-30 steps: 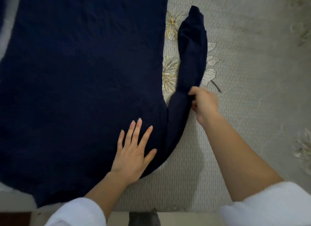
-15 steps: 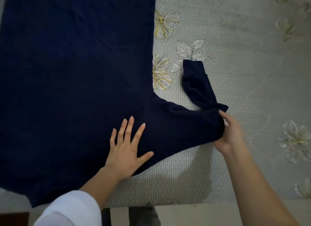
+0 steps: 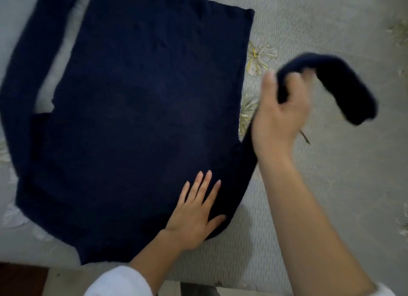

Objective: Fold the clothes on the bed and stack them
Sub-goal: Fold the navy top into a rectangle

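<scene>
I had the one dark navy knitted sweater (image 3: pixel 143 119) spread flat on the pale quilted, flower-printed bed (image 3: pixel 331 185), its long axis running away from me, hem far and shoulders near. My left hand (image 3: pixel 194 216) lay flat on the near right shoulder, fingers (image 3: pixel 205 183) straight and spread, pinning the cloth. My right hand (image 3: pixel 278 117) was raised off the bed with its fingers curled round the right sleeve (image 3: pixel 344 86) part-way along; the cuff end drooped over to the right, away from the body. The sweater's body lay to the left of that hand, so I judged the sleeve had to swing leftward across the chest, pivoting at the shoulder under my left palm. The right hand was the nearer one for it. The count: one sweater, two sleeves, this one lifted, and the left sleeve (image 3: pixel 19 97) lying along the far left edge. I saw no stack.
</scene>
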`<state>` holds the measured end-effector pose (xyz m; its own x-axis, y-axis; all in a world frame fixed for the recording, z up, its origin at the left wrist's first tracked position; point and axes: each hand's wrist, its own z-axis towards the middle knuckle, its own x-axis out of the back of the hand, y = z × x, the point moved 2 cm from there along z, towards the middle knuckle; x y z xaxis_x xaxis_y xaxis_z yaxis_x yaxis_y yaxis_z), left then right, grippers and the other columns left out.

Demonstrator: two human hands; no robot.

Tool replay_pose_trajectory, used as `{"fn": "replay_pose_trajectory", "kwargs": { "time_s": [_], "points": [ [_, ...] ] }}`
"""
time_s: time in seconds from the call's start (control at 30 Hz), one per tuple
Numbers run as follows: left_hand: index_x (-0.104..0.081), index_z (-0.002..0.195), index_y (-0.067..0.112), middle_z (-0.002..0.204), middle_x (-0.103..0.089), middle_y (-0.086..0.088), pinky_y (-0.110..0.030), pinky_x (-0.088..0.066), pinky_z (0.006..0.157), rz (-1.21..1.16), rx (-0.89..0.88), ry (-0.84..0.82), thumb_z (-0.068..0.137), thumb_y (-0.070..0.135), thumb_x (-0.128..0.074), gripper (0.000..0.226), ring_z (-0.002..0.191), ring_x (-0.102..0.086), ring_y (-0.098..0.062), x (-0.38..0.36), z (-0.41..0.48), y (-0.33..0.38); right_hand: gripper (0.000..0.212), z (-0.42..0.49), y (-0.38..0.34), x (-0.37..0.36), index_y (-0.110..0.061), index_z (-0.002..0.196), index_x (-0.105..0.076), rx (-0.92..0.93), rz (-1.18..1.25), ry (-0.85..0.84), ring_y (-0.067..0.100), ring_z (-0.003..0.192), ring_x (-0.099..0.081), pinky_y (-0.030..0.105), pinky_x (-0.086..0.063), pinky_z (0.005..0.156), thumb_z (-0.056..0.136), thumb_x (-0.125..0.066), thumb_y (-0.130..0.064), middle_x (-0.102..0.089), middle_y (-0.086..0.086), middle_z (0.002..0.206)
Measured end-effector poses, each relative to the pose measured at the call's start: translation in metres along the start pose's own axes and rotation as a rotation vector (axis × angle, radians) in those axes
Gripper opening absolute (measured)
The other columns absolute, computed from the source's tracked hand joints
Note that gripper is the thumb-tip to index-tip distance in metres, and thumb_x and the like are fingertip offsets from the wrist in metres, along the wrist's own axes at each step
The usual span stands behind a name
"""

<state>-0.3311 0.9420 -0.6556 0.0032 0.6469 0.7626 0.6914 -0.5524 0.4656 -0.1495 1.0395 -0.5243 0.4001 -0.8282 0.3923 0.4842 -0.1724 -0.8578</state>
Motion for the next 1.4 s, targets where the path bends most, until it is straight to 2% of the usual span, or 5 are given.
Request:
{"fn": "replay_pose_trajectory", "kwargs": {
  "time_s": [0.27,0.5,0.77,1.13,1.4],
  "points": [
    [-0.071,0.110,0.026,0.125,-0.062,-0.004,-0.049,-0.020,0.115,0.188,-0.236,-0.220,0.088,0.047,-0.034,0.048,0.121,-0.056,-0.025,-0.014,-0.023,-0.013,0.054,-0.077,0.056,-0.086,-0.028,0.151,-0.023,0.260,-0.782,-1.316,0.020,0.147,0.014,0.046,0.002,0.118,0.100,-0.032,-0.046,0.001,-0.002,0.162],
    [-0.061,0.122,0.037,0.131,-0.058,0.002,-0.039,-0.034,0.110,0.142,-0.431,-0.045,0.083,0.028,-0.029,0.052,0.125,-0.052,-0.016,-0.008,-0.043,-0.034,0.056,-0.091,0.081,-0.058,-0.040,0.151,-0.006,0.278,-0.866,-1.161,0.020,0.147,0.015,0.046,0.003,0.118,0.100,-0.029,-0.047,0.005,-0.009,0.161],
    [-0.059,0.118,0.012,0.123,-0.050,-0.005,-0.030,-0.040,0.099,-0.443,0.277,0.834,0.075,-0.002,-0.050,0.046,0.114,-0.049,-0.020,0.126,0.035,-0.145,0.055,-0.097,0.075,-0.077,-0.013,0.143,-0.039,0.339,-0.840,-0.929,0.024,0.146,-0.013,0.047,-0.008,0.114,0.093,-0.038,-0.036,-0.028,0.003,0.156],
    [-0.063,0.122,0.021,0.147,-0.043,-0.001,-0.045,-0.023,0.110,0.157,0.147,0.530,0.090,0.018,-0.055,0.034,0.143,-0.024,-0.018,0.236,0.126,-0.244,0.053,-0.091,0.071,-0.139,-0.010,0.140,-0.046,0.238,-0.709,-0.749,0.025,0.108,-0.046,0.040,-0.047,0.086,0.091,-0.043,-0.029,-0.051,0.006,0.136],
    [-0.066,0.065,0.010,0.055,-0.053,0.000,-0.018,-0.040,0.051,-0.198,0.048,0.400,0.073,0.033,-0.063,0.025,0.050,-0.045,-0.006,0.344,0.159,-0.207,0.060,-0.098,0.078,-0.121,-0.015,0.145,-0.037,0.230,-0.854,-0.759,0.021,0.120,-0.037,0.042,-0.036,0.095,0.093,-0.032,-0.044,-0.042,0.005,0.142]
  ]
}}
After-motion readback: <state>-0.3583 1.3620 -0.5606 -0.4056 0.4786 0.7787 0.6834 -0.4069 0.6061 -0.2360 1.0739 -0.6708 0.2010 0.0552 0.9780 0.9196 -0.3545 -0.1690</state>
